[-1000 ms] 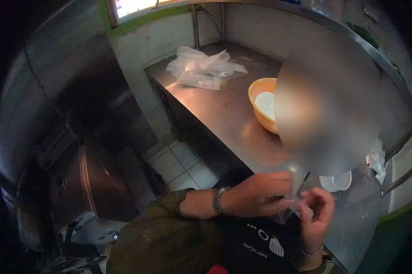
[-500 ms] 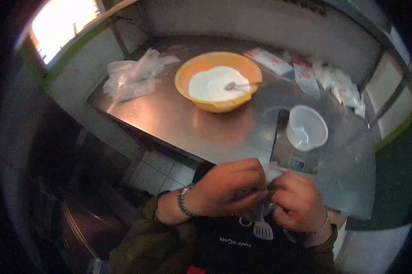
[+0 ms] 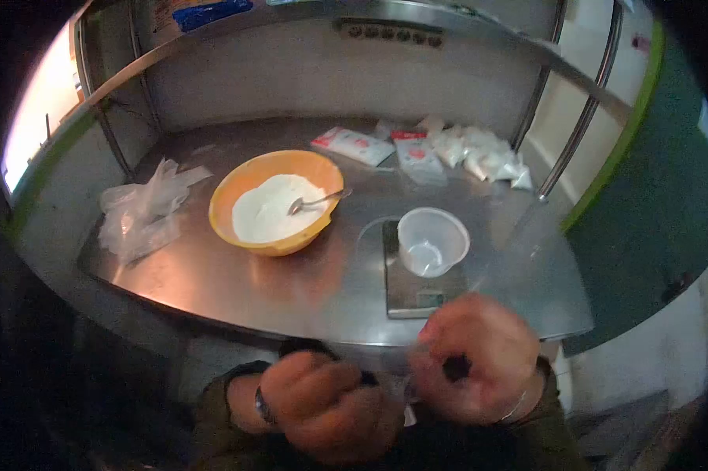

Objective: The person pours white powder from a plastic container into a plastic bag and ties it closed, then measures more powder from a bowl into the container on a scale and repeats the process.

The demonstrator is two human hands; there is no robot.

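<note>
My left hand is closed near the bottom centre, with a bit of clear plastic showing between it and my right hand, whose fingers are curled and blurred by motion. What each hand grips is too small and smeared to name. Beyond the hands, a clear plastic tub stands on a flat kitchen scale. To its left a yellow bowl holds white powder, with a metal spoon resting in it against the rim.
A steel table has its front edge just beyond my hands. Crumpled clear bags lie at its left. Red-and-white packets and bags of white stuff lie at the back. Metal posts rise at the right.
The view has swung right, so the bowl, bags and tub appear farther left. My hands have moved slightly apart, and the plastic between them is less visible.
</note>
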